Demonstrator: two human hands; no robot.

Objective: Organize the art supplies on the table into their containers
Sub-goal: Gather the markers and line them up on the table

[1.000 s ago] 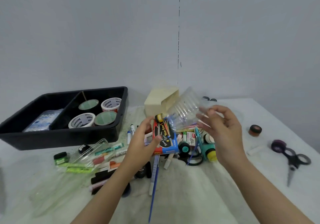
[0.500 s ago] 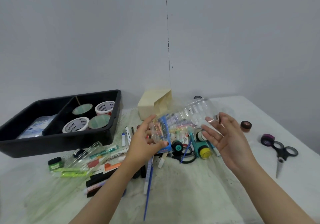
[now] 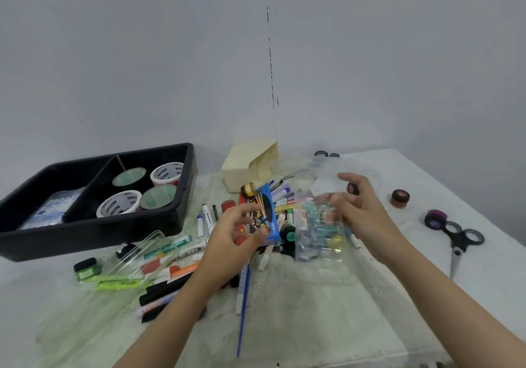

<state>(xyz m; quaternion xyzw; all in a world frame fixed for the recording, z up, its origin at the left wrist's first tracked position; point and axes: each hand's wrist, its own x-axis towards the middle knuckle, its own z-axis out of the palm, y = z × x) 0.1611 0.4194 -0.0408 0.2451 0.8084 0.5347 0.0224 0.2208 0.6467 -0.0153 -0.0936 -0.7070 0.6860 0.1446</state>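
Low centre, nearest the lens: blue paintbrush (image 3: pixel 243 310) lying lengthwise on the stained table (image 3: pixel 313 310), far end running up into the heap. Low left: black markers (image 3: pixel 168 289), green highlighters (image 3: pixel 113 280), a clear flat case (image 3: pixel 142 249), all loose. Mid-frame, left of centre: left hand (image 3: pixel 236 239), fingers curled, thumb pressed to the lower corner of the blue box (image 3: pixel 264 213); reads as a pinch on it, box otherwise propped on the heap of pens (image 3: pixel 284 205). Right of centre: right hand (image 3: pixel 364 211), fingers curled on the upper side of a clear plastic container (image 3: pixel 318 239), badly smeared by motion; tilt and mouth direction not readable. Container low between the two hands, over the heap, pens and a yellow cap showing through its wall. Right edge, well apart from the heap: scissors (image 3: pixel 455 253), purple tape roll (image 3: pixel 435 218) just beside the handles, small brown jar (image 3: pixel 400 198) farther back. Upper left: black tray (image 3: pixel 94 233), two compartments, tape rolls (image 3: pixel 118 203) in the right one, a pale packet (image 3: pixel 48 211) in the left. Behind the heap: cream box (image 3: pixel 244 168) near the wall. Judged step: early sorting, container being readied to take pens, most of the job undone. Next move likely calling for the container set upright and steadied, one hand freed, then pens fed in singly; some risk of tipping so light a container.
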